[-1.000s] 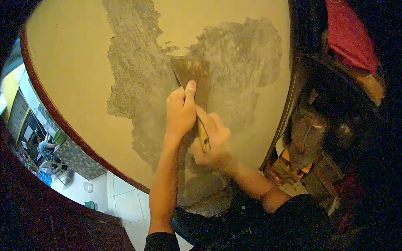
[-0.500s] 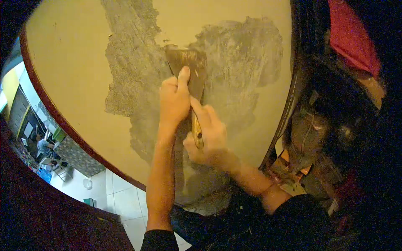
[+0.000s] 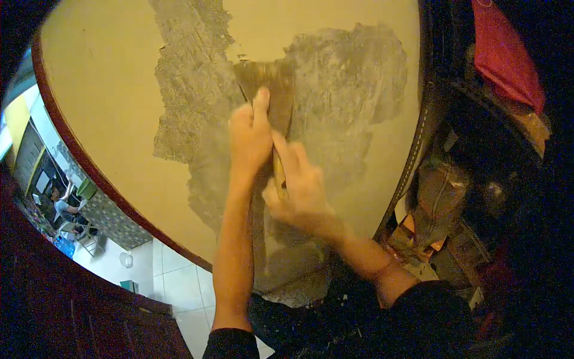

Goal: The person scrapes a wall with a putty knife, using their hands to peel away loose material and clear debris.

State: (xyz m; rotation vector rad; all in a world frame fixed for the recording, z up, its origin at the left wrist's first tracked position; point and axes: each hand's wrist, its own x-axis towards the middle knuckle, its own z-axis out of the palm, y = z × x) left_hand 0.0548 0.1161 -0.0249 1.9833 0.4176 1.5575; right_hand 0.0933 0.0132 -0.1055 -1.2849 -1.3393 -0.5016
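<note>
The scraper (image 3: 272,81) has climbed higher up the wall (image 3: 107,107) over the last second, both hands following it. The cream-painted wall shows a broad grey stripped patch (image 3: 347,102), and the blade's top edge now meets the paint left above that patch, so the scraping has reached a fresh strip. The left hand (image 3: 250,137) lies half open, fingers flat on the blade, pressing it to the wall. The right hand (image 3: 299,191), just below, is closed around the yellow handle (image 3: 278,173).

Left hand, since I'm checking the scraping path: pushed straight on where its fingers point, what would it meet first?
Probably the unscraped paint edge just above the scraper, which the left hand presses.
</note>
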